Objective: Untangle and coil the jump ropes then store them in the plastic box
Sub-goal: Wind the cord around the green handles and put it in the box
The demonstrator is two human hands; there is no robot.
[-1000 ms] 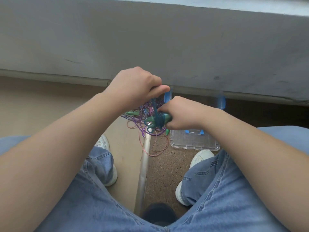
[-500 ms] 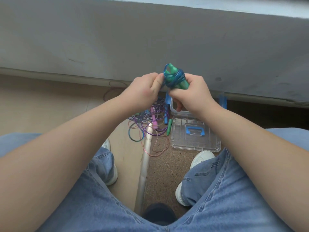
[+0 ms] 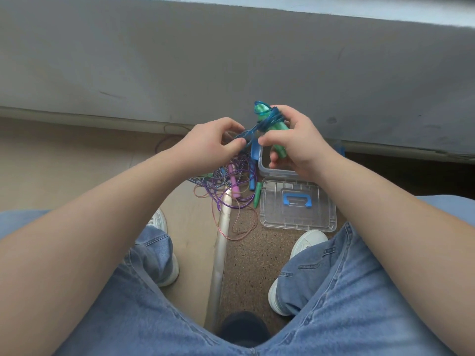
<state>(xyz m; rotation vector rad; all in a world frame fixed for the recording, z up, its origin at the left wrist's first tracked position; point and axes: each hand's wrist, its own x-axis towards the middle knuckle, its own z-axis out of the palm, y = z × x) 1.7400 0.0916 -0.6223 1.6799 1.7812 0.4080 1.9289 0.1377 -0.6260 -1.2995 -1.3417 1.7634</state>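
Right hand (image 3: pixel 295 140) grips green handles (image 3: pixel 272 127), hiding most of the box (image 3: pixel 267 170); left hand (image 3: pixel 210 145) pinches the blue rope (image 3: pixel 254 128).

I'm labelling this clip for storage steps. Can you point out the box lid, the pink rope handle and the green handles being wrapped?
box lid (image 3: pixel 298 213): head view, clear panel below its blue handle.
pink rope handle (image 3: pixel 233 179): head view, mid-shaft, in the tangle on the floor.
green handles (image 3: pixel 276 128): head view, bare shaft below the blue cord.

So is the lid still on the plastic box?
No, the clear lid with its blue handle lies flat on the floor beside the open plastic box.
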